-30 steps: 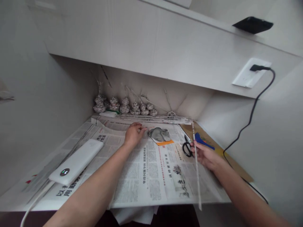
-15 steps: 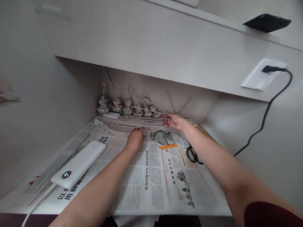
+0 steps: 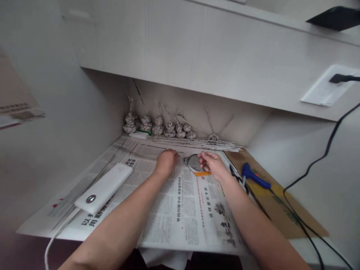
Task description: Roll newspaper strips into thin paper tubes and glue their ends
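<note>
My left hand (image 3: 167, 162) rests on the newspaper (image 3: 163, 210), its fingers curled together; whatever they may hold is hidden. To its right my right hand (image 3: 213, 164) hovers over a grey picture with an orange edge (image 3: 193, 162), thumb and fingers bent toward each other. I cannot make out anything between them. Behind both hands lies a bundle of thin pale sticks (image 3: 197, 143). Several small woven gourd shapes (image 3: 169, 129) stand in a row along the back wall, some with loose ends pointing up. A small woven piece with spread strands (image 3: 213, 137) sits right of them.
On the left lies a white power bank (image 3: 104, 187) with a cable. A blue glue gun (image 3: 255, 176) rests on brown cardboard (image 3: 295, 213) at right. Black-handled scissors (image 3: 234, 172) are partly behind my right forearm. A drawer front (image 3: 180, 52) overhangs the back.
My right hand has come from the sticks toward me, over the grey picture. The thin stick that crossed before the gourd shapes no longer shows there. The view has shifted, revealing the glue gun.
</note>
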A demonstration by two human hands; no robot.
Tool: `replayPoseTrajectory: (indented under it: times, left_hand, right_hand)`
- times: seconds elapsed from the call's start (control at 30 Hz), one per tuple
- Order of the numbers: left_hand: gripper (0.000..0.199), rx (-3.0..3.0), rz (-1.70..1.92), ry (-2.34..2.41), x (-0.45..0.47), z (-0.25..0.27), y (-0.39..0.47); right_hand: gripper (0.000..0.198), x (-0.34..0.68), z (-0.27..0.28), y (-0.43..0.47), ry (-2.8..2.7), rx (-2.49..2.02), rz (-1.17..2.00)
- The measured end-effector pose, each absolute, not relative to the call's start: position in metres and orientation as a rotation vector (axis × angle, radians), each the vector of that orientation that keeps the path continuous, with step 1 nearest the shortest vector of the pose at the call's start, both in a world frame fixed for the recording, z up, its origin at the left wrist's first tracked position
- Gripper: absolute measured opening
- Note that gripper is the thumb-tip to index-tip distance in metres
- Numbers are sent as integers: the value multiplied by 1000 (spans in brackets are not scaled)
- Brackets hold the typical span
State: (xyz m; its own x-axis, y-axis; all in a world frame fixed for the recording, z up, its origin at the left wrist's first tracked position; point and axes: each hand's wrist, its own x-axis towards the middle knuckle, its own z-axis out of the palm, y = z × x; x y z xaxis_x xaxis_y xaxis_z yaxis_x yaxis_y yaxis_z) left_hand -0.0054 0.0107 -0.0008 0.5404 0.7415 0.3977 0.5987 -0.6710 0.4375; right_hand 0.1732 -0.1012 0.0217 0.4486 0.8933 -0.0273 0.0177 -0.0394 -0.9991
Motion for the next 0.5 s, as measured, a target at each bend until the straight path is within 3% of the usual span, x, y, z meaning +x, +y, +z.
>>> replayPoseTrajectory:
  times: [0.17, 0.5]
  left_hand:
    - [15, 2304, 1128, 800, -1, 0, 2]
    - [17, 2242, 1017, 491, 8, -5, -15]
  right_hand:
    - [32, 151, 8, -114, -893, -1425, 1046]
    - [31, 156, -16, -113, -739, -1197, 903]
